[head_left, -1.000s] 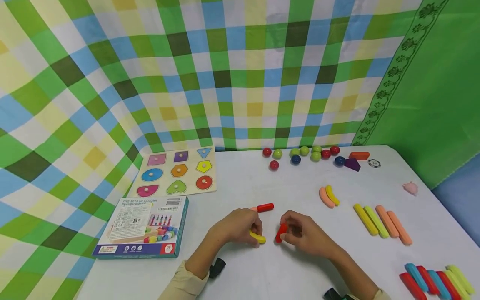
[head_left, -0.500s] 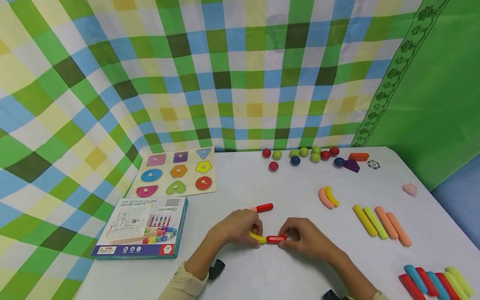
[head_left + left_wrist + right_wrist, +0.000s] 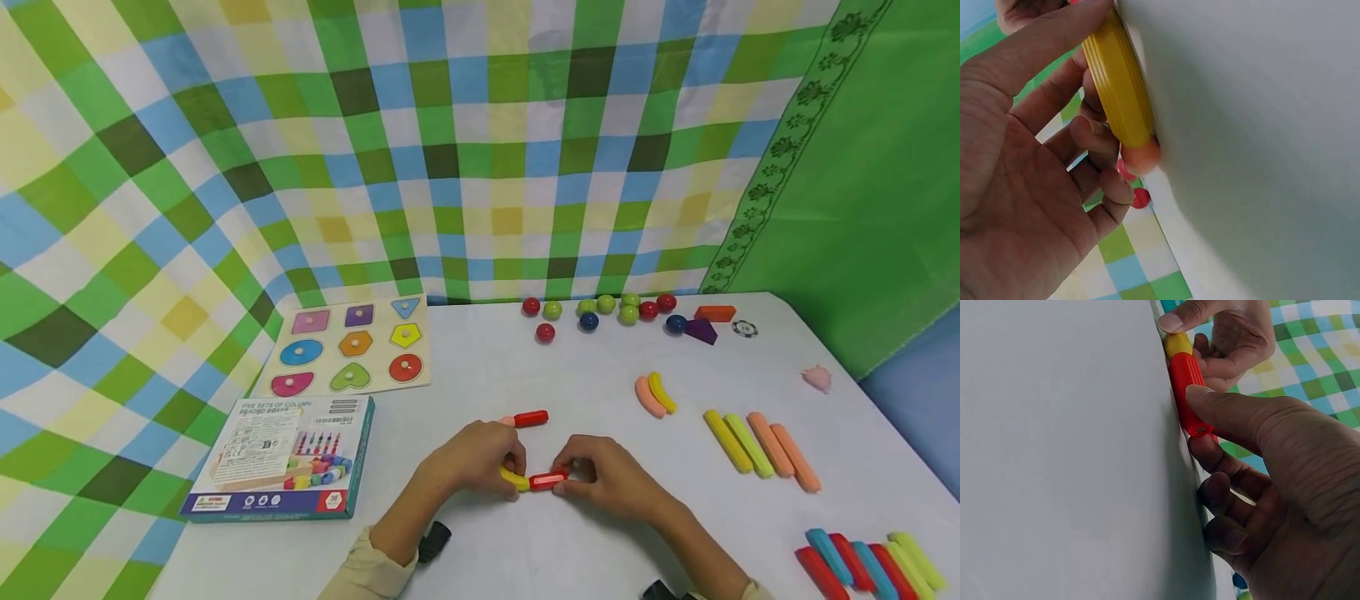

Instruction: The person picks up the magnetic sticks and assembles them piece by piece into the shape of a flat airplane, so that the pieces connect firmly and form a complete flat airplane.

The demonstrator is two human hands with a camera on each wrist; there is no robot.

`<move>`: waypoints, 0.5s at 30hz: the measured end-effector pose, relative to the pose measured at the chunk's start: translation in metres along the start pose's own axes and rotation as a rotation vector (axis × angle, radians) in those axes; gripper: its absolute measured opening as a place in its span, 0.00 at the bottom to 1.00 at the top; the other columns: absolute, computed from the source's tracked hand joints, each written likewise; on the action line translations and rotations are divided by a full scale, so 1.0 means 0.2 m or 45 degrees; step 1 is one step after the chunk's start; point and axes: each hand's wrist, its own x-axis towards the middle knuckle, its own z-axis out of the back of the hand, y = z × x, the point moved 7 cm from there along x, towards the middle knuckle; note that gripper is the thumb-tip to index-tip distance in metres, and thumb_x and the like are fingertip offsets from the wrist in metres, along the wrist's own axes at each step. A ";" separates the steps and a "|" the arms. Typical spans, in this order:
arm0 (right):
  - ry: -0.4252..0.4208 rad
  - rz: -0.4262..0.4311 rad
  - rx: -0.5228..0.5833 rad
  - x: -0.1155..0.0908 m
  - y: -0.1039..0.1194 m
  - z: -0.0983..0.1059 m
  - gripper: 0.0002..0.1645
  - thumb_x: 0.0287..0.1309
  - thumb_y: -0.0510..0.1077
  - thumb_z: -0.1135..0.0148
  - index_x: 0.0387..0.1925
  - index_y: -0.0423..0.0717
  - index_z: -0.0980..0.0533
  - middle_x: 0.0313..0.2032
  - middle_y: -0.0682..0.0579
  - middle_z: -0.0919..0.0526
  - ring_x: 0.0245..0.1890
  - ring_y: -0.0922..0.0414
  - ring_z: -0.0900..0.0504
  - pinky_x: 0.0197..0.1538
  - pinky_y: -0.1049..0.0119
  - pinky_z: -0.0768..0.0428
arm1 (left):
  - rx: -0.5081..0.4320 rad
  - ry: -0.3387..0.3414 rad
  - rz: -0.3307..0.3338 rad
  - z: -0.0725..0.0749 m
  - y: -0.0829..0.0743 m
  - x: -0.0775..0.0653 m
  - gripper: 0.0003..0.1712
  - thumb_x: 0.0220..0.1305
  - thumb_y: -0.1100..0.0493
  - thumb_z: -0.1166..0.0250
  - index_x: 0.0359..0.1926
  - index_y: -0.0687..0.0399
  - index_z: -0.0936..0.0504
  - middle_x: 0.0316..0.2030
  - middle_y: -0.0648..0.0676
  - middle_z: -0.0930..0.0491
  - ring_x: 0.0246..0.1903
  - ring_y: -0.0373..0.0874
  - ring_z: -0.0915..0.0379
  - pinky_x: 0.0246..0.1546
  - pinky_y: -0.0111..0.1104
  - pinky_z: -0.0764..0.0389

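Checked cloth (image 3: 480, 167) in green, blue and yellow hangs behind a white bench (image 3: 480, 358), with plain green cloth (image 3: 870, 208) towards the right. Near the middle of the bench, a yellow piece (image 3: 516, 479) and a red piece (image 3: 547, 481) meet end to end between the person's two hands. The left hand (image 3: 476, 460) pinches the yellow piece, thumb on one side and curled fingers on the other. The right hand (image 3: 609, 477) pinches the red piece by its outer end between thumb and forefinger, its other fingers bent and apart from it.

From the head, most of the yellow piece is hidden behind the left hand; the left wrist view shows much more of its grooved length and a salmon piece (image 3: 1141, 156) right at its far end, though whether those two are joined I cannot tell. Only the right wrist view shows a small round recess in the red piece's near end, just by the forefinger. Only the head view gives the wider layout: a red stick (image 3: 531, 418) just beyond the hands, a puzzle board (image 3: 378, 358) and a box (image 3: 277, 458) to the left, round beads (image 3: 545, 333) along the back and coloured sticks (image 3: 855, 562) at lower right.
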 end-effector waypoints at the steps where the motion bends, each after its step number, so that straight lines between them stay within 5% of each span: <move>1: -0.002 0.005 -0.004 0.00 0.00 0.00 0.12 0.49 0.55 0.29 0.38 0.69 0.21 0.29 0.67 0.23 0.25 0.62 0.27 0.30 0.71 0.28 | 0.006 -0.004 -0.006 0.00 -0.01 0.00 0.11 0.44 0.48 0.22 0.28 0.39 0.16 0.20 0.36 0.26 0.25 0.31 0.32 0.31 0.27 0.31; 10: -0.004 0.042 0.004 0.00 0.03 -0.01 0.12 0.51 0.54 0.30 0.39 0.64 0.21 0.30 0.67 0.23 0.26 0.61 0.27 0.30 0.71 0.27 | 0.068 -0.067 -0.040 0.00 -0.05 0.00 0.11 0.47 0.47 0.24 0.23 0.42 0.18 0.15 0.40 0.30 0.20 0.33 0.36 0.25 0.26 0.34; 15: -0.119 -0.068 0.034 -0.03 -0.04 0.12 0.10 0.54 0.50 0.31 0.40 0.60 0.20 0.32 0.65 0.21 0.30 0.59 0.25 0.32 0.69 0.24 | 0.018 -0.021 0.019 0.00 -0.03 -0.01 0.10 0.47 0.47 0.24 0.25 0.41 0.18 0.15 0.39 0.28 0.21 0.34 0.34 0.28 0.27 0.32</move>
